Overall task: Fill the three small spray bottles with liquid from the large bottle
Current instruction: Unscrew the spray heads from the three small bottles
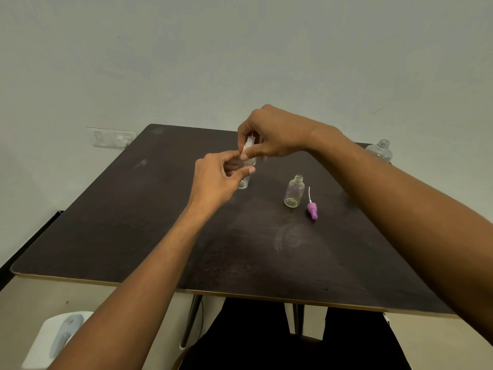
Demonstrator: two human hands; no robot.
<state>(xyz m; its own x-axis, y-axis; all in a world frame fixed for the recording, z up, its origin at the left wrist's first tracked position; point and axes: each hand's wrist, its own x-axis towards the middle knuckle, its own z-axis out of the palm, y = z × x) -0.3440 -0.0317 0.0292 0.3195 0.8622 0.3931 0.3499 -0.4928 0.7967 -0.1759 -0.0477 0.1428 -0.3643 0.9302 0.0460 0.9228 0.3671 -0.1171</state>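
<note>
toward the table's [133, 236] far edge | your left hand [216, 180] grips the clear bottle [244, 182]; right hand [272, 134] pinches its spray top [248, 148] | likely light, slick; hold body low

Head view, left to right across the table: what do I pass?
left hand → held small bottle → open small bottle → purple spray cap → large bottle. The right hand, pinching the white sprayer, overlaps the held small bottle.

small bottles [245, 181] [294, 192]: 2 | spray heads [248, 146] [311, 209]: 2 | large bottle [380, 150]: 1 | hands [213, 180] [274, 132]: 2 | table [133, 236]: 1
</note>
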